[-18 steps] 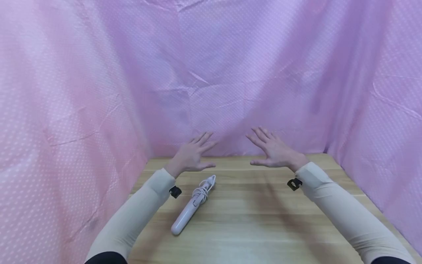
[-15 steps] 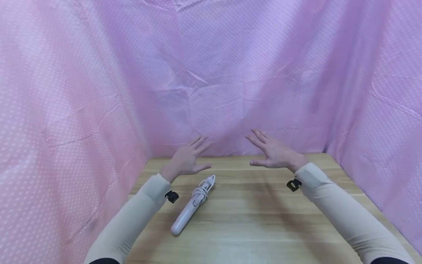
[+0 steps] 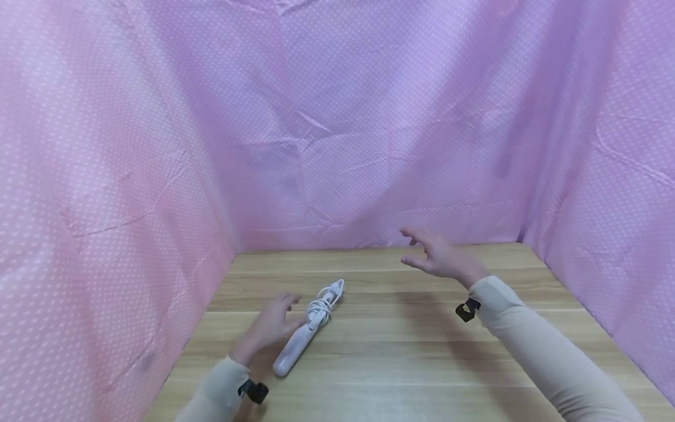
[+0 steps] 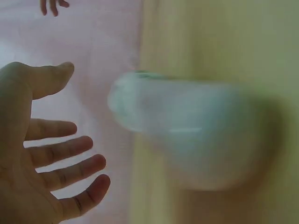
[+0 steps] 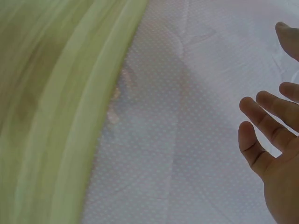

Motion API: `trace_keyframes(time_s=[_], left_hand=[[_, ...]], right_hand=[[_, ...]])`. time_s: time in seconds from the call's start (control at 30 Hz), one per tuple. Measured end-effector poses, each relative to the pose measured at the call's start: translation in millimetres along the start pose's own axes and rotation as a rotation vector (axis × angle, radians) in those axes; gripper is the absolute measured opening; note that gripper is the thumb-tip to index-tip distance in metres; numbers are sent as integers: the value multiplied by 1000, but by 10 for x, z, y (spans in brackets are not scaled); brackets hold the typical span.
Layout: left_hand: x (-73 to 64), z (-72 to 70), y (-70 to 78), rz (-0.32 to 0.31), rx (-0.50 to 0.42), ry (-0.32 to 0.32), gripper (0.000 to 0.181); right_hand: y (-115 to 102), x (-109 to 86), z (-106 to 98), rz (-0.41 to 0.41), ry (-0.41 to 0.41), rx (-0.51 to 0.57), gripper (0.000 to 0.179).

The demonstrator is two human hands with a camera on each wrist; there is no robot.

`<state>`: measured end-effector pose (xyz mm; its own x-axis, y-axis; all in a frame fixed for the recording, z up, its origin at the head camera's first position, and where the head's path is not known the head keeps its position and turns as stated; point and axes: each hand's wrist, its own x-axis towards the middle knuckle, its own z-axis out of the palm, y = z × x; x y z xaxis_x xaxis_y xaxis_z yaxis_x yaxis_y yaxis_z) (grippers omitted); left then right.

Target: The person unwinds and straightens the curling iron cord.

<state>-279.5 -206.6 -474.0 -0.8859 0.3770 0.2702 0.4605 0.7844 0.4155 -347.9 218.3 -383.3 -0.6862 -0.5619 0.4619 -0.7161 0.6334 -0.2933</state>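
A slim white wand-shaped appliance (image 3: 296, 350) lies slantwise on the wooden table, its white cord (image 3: 319, 310) wound round the far end. It looks like a hair straightener, but I cannot be sure. My left hand (image 3: 271, 324) hovers just left of it, thumb toward its body; no grip on it shows. Blurred in the left wrist view, the appliance (image 4: 201, 130) fills the middle, apart from the spread fingers (image 4: 65, 151). Farther right, my right hand (image 3: 440, 256) is held in the air over the table's back part, fingers loosely extended and holding nothing.
Pink dotted cloth (image 3: 337, 117) hangs behind the wooden table (image 3: 390, 351) and along both sides. A small black device sits on each wrist, the left one (image 3: 254, 391) close to the tabletop.
My left hand has come down and back toward me, from above the far table edge to beside the appliance. My right hand has dropped slightly, its fingers less spread. The appliance stays put.
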Motion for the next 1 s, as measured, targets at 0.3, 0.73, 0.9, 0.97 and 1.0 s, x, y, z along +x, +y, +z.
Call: trace_keyframes(time_s=[0.3, 0.73, 0.9, 0.97, 1.0], left_hand=[[-398, 372, -66, -160, -104, -16, 65], [-490, 464, -41, -189, -82, 56, 55], [-478, 484, -21, -239, -76, 53, 50], [-471, 497, -18, -260, -75, 51, 46], [-468, 502, -16, -266, -76, 52, 45]], right_hand=[[89, -133, 166, -24, 73, -7, 65], [98, -262, 341, 18, 68, 44, 55], [91, -308, 403, 20, 71, 95, 52], [90, -326, 426, 45, 54, 103, 52], [90, -333, 440, 59, 42, 102, 52]])
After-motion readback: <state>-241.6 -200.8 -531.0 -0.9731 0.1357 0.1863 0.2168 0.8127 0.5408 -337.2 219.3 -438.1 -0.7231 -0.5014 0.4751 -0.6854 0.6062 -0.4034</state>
